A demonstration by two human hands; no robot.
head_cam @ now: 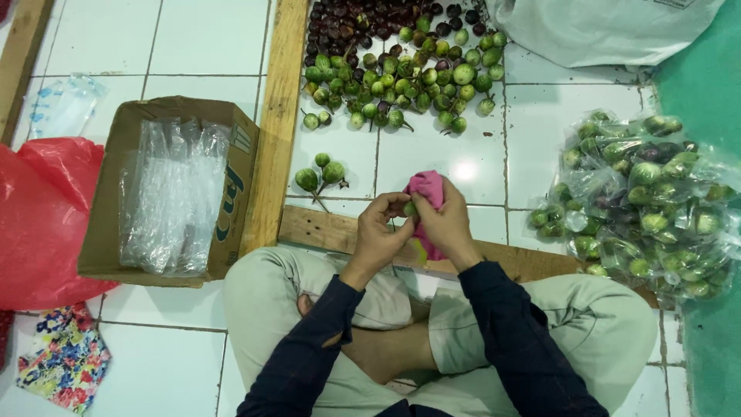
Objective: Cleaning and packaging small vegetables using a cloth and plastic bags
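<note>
My left hand [380, 232] and my right hand [445, 224] meet above my crossed legs. Together they hold a small green round eggplant [409, 208]. My right hand also grips a pink cloth [427, 189] wrapped against the fruit. Just beyond my hands, three small green eggplants [320, 174] lie on the white tiled floor. Farther off lies a heap of green eggplants [409, 77], with dark purple ones [363, 23] behind it.
A cardboard box [116, 201] with clear plastic bags [174, 193] sits at the left, beside a red plastic bag [38, 216]. Bagged eggplants [648, 201] pile up at the right. Wooden planks [274, 123] frame the floor area. A white sack [602, 27] lies at the far right.
</note>
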